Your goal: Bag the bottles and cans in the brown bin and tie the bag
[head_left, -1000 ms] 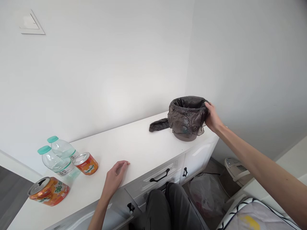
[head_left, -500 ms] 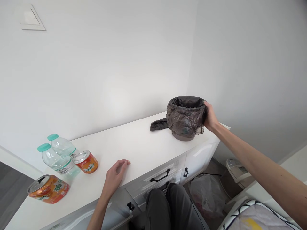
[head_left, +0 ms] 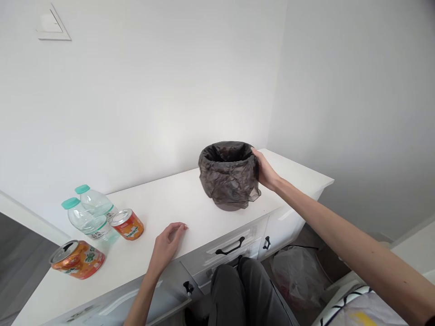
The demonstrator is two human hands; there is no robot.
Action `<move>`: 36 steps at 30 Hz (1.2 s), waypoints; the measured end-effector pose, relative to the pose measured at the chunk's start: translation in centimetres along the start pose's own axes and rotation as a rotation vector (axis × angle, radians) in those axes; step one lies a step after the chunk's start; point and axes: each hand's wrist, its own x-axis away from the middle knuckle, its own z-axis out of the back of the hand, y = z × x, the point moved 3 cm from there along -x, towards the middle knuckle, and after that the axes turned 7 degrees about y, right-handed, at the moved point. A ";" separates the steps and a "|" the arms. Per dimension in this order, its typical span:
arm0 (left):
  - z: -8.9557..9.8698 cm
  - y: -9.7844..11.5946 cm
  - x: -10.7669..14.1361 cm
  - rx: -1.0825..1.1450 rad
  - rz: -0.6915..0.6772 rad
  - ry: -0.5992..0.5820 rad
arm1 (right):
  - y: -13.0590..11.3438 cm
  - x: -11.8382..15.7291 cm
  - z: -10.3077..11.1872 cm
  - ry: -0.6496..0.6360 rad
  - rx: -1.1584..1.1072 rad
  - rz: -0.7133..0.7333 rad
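Cans (head_left: 79,260) and bottles (head_left: 89,222) crowd the desk (head_left: 159,203) at your eight o'clock. Your left hand (head_left: 166,246) rests at seven, grip loosely curled. Dead centre is the bag-lined bin (head_left: 231,183), your right hand's (head_left: 267,172) grip pinching its rim at three.

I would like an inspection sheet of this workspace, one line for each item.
Surface: white cabinet top; tiny speck near front edge, right of the bin.
Things: dark liner folded over bin's rim; two capped bottles and two cans at left.
Clutter: plastic bag on floor.
Hands: right hand grips bin's rim; left hand at front edge, holding nothing visible.
Cables: thin dark line behind plastic bag, possibly a cord.
Surroundings: pale walls; wall switch.
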 end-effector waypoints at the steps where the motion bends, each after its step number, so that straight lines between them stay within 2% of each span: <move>1: 0.0 0.0 0.0 0.002 -0.010 0.001 | 0.4 0.1 -0.8 -0.043 -0.011 -0.016; 3: -0.1 0.0 0.1 0.002 -0.027 -0.002 | 1.6 0.2 -1.4 -0.069 -0.018 -0.049; 4: -0.2 0.0 0.2 0.000 -0.033 -0.004 | 2.5 0.1 -1.1 -0.035 -0.016 -0.061; 8: -0.5 -0.6 0.7 -0.023 -0.071 -0.006 | 7.3 0.8 2.4 0.275 0.085 -0.017; 10: 0.2 -1.0 0.9 -0.084 -0.121 0.044 | 9.8 1.6 3.8 0.332 0.227 -0.013; 13: 2.8 -1.0 0.6 -0.263 -0.224 0.235 | 12.2 2.6 3.8 0.225 0.278 -0.024; 16: 6.6 -0.8 -0.7 -0.487 -0.293 0.441 | 13.3 3.3 2.1 0.090 0.226 -0.042; 18: 8.9 -0.7 -1.9 -0.641 -0.305 0.514 | 13.6 3.8 0.8 0.043 0.225 -0.049; 20: 10.5 -0.9 -3.0 -0.775 -0.279 0.483 | 13.7 4.3 -0.2 0.012 0.252 -0.046; 22: 11.4 -1.2 -3.7 -0.879 -0.225 0.368 | 13.6 4.9 -1.0 -0.021 0.284 -0.034; 27: 12.1 -0.1 -3.8 -1.058 -0.085 0.041 | 12.7 6.1 -2.5 -0.144 0.332 -0.053; 30: 12.5 1.5 -3.7 -1.125 -0.035 -0.091 | 12.2 6.4 -3.1 -0.178 0.338 -0.036; 32: 13.2 2.5 -3.6 -1.091 0.020 -0.088 | 11.8 6.4 -3.3 -0.170 0.333 -0.005; 33: 13.8 3.0 -3.5 -1.028 0.060 -0.043 | 11.8 6.3 -3.3 -0.161 0.334 0.001; 36: 15.8 4.8 -3.1 -0.620 0.213 0.229 | 11.8 6.2 -3.2 -0.133 0.350 -0.013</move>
